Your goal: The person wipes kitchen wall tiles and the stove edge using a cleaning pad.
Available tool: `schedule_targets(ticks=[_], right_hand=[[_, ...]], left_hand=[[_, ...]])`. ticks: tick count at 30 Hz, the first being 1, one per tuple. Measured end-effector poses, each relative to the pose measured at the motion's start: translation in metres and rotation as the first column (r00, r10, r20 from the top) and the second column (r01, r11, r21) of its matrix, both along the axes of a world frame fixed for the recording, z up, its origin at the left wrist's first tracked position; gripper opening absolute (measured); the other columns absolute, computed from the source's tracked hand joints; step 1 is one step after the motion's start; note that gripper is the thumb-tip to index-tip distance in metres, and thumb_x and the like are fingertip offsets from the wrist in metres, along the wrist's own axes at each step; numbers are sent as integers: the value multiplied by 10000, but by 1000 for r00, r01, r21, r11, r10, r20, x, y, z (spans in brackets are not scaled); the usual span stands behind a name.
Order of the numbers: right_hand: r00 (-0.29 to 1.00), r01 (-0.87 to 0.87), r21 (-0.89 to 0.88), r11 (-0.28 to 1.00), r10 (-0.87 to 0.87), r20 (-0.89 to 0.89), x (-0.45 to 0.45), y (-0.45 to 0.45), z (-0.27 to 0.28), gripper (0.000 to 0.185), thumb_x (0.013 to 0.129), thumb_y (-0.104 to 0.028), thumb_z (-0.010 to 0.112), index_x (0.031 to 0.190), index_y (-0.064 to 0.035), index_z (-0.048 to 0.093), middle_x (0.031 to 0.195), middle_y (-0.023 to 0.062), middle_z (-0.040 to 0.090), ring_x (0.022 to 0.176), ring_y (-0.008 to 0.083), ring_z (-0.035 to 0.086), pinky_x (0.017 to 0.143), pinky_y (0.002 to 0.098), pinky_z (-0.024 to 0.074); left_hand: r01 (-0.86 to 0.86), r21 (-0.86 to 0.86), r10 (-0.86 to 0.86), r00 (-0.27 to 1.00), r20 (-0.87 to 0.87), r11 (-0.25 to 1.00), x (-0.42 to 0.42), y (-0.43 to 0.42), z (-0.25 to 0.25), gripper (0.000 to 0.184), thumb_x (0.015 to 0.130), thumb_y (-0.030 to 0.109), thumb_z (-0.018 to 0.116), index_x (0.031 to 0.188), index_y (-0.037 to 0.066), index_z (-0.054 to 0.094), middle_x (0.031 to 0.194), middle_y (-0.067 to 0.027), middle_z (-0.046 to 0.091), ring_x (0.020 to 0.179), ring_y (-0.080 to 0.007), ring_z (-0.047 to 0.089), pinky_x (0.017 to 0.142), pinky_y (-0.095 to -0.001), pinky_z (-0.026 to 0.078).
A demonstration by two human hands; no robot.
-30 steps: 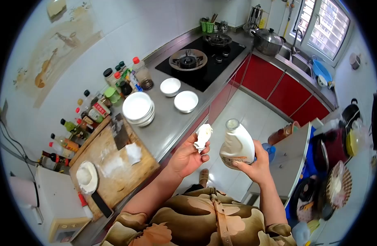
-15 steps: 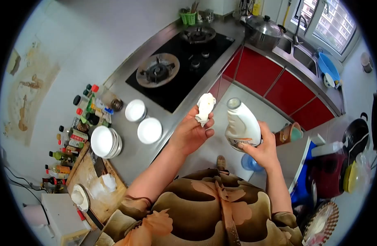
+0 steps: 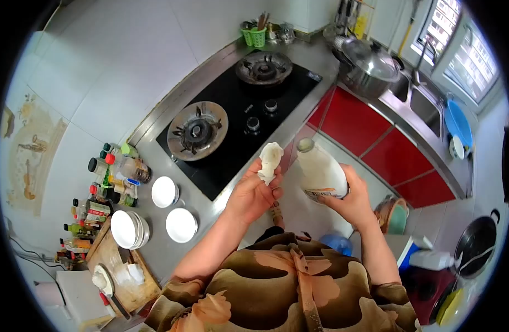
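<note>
Between the fingers and thumb of my left hand (image 3: 247, 195) is a crumpled white wad (image 3: 271, 159), held upright; I cannot tell whether it is cloth or paper. My right hand (image 3: 354, 200) is wrapped round the lower side of a white plastic bottle (image 3: 322, 172) with orange and dark print near its base. The bottle tilts to the left, and its uncapped-looking neck points up towards the wad. A small gap separates the two. Both hands are above the floor, just in front of the counter edge.
A black gas stove (image 3: 232, 124) is set into the steel counter. Two white bowls (image 3: 182, 225) and a stack of bowls (image 3: 127, 229) stand left of me, near seasoning bottles (image 3: 94, 209) and a wooden cutting board (image 3: 146, 285). A large pot (image 3: 370, 72) sits by the sink (image 3: 426, 113).
The view has shifted, with the stove and counter now lower in the picture. My left hand still holds the wad; the bottle in my right hand leans a little further left.
</note>
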State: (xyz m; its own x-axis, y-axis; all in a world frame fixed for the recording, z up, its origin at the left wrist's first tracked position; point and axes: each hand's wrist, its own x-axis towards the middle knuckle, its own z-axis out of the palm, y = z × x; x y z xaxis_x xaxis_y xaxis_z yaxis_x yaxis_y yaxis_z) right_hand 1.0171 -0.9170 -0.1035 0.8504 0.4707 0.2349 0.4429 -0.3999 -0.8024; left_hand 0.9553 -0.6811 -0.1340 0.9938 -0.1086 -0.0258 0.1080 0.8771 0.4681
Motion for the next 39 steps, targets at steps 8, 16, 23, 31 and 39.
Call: schedule_targets(ticks=[8,16,23,31,39], right_hand=[[1000,-7,27,1000,8,-9,93,39,5,598,601,-73,810,1139,-47,550,1012,111,627,937,225,624,818,339,484],[999,-42,85,995,43,-4,162,73,-12,623,595,-23,798,1158,-44,534,1035,85,617,983,199,605,856,329,473],[979,-177,162,971,190,-68,228,108,-27,597,637,-48,804,1167,-38,529,1006,105,654,938,205,644,825,330,498],[917,-340,236,910,377,-131,334,134,-41,575,656,-73,794,1161,-20,523,998,125,650,941,195,639,814,318,492],[901,-385,175,906,410,-139,438,138,-37,564,657,-43,774,1157,-9,516,999,126,646,910,200,636,821,324,494]], left_hand=[[-36,-132,46,996,72,991,96,44,-12,516,814,204,689,1277,162,465,1060,-21,582,879,-139,511,704,-290,437],[-101,-92,108,991,78,991,145,85,-5,475,851,240,664,1273,156,464,1033,-7,566,852,-136,498,687,-288,430],[-275,-107,265,959,-100,955,160,99,-16,415,851,243,669,1223,149,509,1002,1,568,841,-132,485,673,-276,415],[-440,-112,437,898,-52,891,217,99,-17,401,831,124,645,1211,146,522,1022,-50,589,832,-151,530,674,-290,437],[-491,-39,489,871,-52,870,307,91,-9,516,825,150,670,1297,132,465,1021,-41,581,841,-145,526,698,-289,446]])
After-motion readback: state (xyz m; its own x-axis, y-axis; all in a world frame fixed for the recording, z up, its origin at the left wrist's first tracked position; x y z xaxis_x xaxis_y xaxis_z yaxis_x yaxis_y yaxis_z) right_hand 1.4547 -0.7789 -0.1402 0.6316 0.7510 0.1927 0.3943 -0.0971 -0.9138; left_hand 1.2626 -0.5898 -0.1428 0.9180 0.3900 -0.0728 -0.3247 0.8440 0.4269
